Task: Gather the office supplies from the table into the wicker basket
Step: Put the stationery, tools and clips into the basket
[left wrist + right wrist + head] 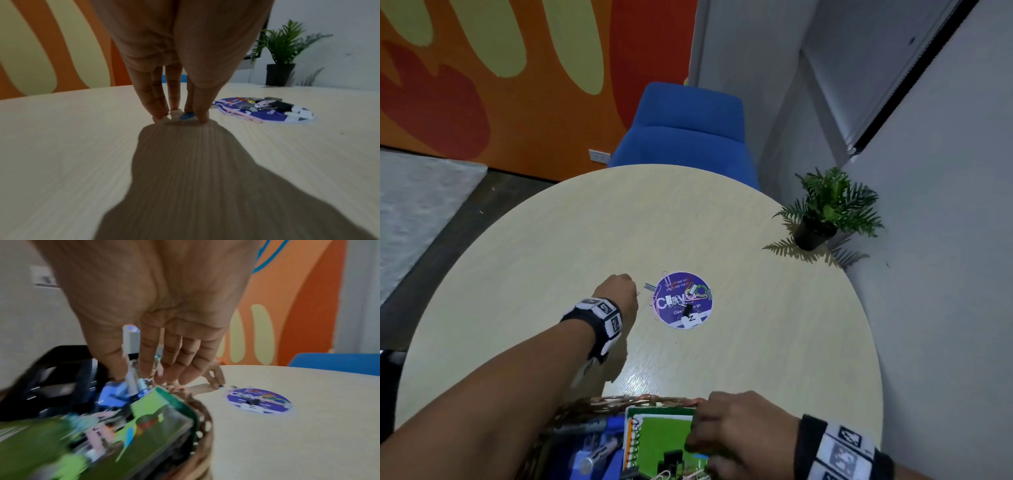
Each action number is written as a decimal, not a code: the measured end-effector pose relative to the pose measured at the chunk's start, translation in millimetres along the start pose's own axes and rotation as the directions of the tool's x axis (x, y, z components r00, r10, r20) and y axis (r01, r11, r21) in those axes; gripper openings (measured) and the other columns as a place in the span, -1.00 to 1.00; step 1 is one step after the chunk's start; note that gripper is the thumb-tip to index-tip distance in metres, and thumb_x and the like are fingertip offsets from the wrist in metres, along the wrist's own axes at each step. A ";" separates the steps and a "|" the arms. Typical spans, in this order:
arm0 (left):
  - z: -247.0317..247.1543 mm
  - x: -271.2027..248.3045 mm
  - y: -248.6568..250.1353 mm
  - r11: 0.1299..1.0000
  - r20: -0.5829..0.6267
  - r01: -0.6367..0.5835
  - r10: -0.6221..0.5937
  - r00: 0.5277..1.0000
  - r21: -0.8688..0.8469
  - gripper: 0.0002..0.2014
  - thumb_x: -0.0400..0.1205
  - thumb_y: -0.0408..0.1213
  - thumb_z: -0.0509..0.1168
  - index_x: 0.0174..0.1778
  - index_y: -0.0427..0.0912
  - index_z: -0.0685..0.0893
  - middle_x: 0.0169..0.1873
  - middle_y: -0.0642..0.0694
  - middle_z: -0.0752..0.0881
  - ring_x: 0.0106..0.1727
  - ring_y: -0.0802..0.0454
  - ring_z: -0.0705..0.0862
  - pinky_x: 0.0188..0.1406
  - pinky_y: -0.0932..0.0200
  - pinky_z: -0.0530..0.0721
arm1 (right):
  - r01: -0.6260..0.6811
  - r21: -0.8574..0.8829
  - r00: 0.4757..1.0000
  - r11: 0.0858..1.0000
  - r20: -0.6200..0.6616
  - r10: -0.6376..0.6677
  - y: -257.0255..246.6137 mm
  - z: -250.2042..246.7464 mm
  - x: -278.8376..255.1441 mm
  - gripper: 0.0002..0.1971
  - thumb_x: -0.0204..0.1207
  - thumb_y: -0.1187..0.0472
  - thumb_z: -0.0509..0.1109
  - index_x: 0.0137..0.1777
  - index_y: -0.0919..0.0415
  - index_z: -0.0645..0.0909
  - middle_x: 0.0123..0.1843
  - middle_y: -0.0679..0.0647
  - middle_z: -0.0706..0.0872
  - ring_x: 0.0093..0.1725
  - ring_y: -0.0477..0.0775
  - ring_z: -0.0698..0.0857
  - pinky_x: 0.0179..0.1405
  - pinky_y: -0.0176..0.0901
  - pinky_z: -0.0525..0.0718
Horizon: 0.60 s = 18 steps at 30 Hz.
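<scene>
My left hand (635,291) reaches over the round table (551,240), fingertips down on the wood. In the left wrist view its fingertips (200,116) pinch a small blue paper clip (186,116) against the tabletop. Just right of it lies a purple round sticker (683,300) with a heap of coloured paper clips and a black binder clip (687,310). The wicker basket (619,401) sits at the near edge, holding a green spiral notebook (664,435), pens and clips. My right hand (693,442) hovers over the notebook with fingers loosely bent, holding nothing I can see.
A potted fern (825,209) stands at the table's far right edge by the grey wall. A blue armchair (688,130) is behind the table. A black chair (61,369) is to my left of the basket.
</scene>
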<state>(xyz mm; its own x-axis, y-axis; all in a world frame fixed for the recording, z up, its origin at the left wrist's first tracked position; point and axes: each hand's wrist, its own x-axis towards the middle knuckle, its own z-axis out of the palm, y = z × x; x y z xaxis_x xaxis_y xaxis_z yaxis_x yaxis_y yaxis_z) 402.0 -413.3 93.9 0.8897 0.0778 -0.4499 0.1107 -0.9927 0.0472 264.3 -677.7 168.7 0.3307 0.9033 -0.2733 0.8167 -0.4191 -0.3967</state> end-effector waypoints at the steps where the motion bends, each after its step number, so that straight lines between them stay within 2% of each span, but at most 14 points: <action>1: -1.7 -2.5 2.4 1.000 0.013 0.023 -0.024 1.000 0.011 -0.76 0.61 -0.27 0.24 0.09 -0.32 0.67 0.11 -0.21 0.68 0.16 -0.19 0.68 0.07 0.06 0.65 | -0.056 0.027 0.998 0.998 -0.036 0.057 8.7 -7.8 2.1 -0.70 0.48 0.04 0.25 0.19 -0.04 0.60 0.14 -0.01 0.64 0.20 0.07 0.60 -0.03 -0.10 0.59; 3: -3.4 -4.8 5.1 0.999 -0.004 0.029 -0.028 1.000 0.035 -0.75 0.59 -0.26 0.24 0.10 -0.31 0.67 0.11 -0.20 0.69 0.16 -0.19 0.68 0.07 0.09 0.64 | -0.194 0.233 0.965 0.953 -0.127 0.227 29.0 -17.3 14.1 -0.70 0.48 0.03 0.33 0.20 0.00 0.64 0.13 -0.01 0.70 0.13 0.05 0.66 0.05 -0.11 0.62; 4: -4.2 -5.4 5.5 0.999 -0.006 0.022 -0.022 1.000 0.046 -0.75 0.58 -0.25 0.24 0.08 -0.31 0.68 0.10 -0.20 0.69 0.15 -0.19 0.69 0.07 0.09 0.64 | -0.268 0.282 0.937 0.921 -0.146 0.317 44.4 -20.7 23.2 -0.71 0.49 0.03 0.37 0.20 0.03 0.65 0.14 0.00 0.71 0.11 0.04 0.68 0.09 -0.11 0.64; 7: -2.4 -9.2 8.4 0.998 -0.002 0.040 -0.040 0.999 0.040 -0.76 0.60 -0.29 0.20 0.06 -0.31 0.68 0.00 -0.19 0.67 0.11 -0.17 0.70 0.02 0.10 0.65 | -0.444 0.288 0.843 0.848 -0.187 0.505 93.6 -21.6 48.3 -0.70 0.51 0.04 0.41 0.22 0.07 0.66 0.25 0.04 0.70 0.17 0.10 0.69 0.20 -0.06 0.63; 9: 0.3 -10.7 8.7 0.996 -0.013 0.076 -0.075 0.997 0.050 -0.76 0.63 -0.29 0.17 0.09 -0.28 0.67 0.08 -0.18 0.67 0.13 -0.15 0.69 0.05 0.09 0.65 | -0.497 0.260 0.814 0.828 -0.190 0.548 117.8 -16.5 66.7 -0.66 0.54 0.10 0.37 0.30 0.09 0.62 0.39 0.06 0.61 0.31 0.12 0.63 0.32 -0.04 0.58; 12: 6.1 -11.7 5.1 0.993 0.028 0.098 -0.100 0.995 0.062 -0.73 0.65 -0.28 0.13 0.18 -0.24 0.64 0.18 -0.16 0.63 0.20 -0.14 0.66 0.11 0.08 0.62 | -0.578 0.288 0.758 0.763 -0.156 0.633 139.6 -9.9 91.2 -0.49 0.51 0.27 0.30 0.49 0.11 0.44 0.58 0.06 0.41 0.49 0.13 0.47 0.49 -0.04 0.45; 14: 11.0 -11.4 -0.1 0.994 0.063 0.081 -0.086 0.994 0.069 -0.72 0.65 -0.28 0.12 0.19 -0.24 0.64 0.20 -0.18 0.63 0.21 -0.14 0.65 0.11 0.08 0.62 | -0.626 0.293 0.728 0.723 -0.112 0.676 145.7 -6.4 103.4 -0.44 0.47 0.32 0.30 0.51 0.16 0.41 0.58 0.11 0.40 0.49 0.19 0.45 0.50 0.00 0.44; 18: 11.1 -13.7 -8.8 0.996 0.124 0.020 -0.031 0.992 0.088 -0.73 0.62 -0.28 0.15 0.13 -0.26 0.65 0.13 -0.21 0.72 0.12 -0.17 0.71 0.04 0.07 0.67 | -0.665 0.229 0.703 0.711 -0.129 0.699 149.2 0.2 120.6 -0.51 0.41 0.30 0.40 0.38 0.22 0.55 0.40 0.20 0.52 0.36 0.25 0.52 0.33 0.07 0.58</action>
<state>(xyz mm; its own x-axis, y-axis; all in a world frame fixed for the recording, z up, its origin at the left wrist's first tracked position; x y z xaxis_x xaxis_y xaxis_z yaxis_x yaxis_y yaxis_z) 383.9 -406.6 89.7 0.8243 0.0966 -0.5579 0.0892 -0.9952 -0.0406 425.9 -631.3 76.4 0.8646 0.3540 -0.3567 0.2525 -0.9197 -0.3006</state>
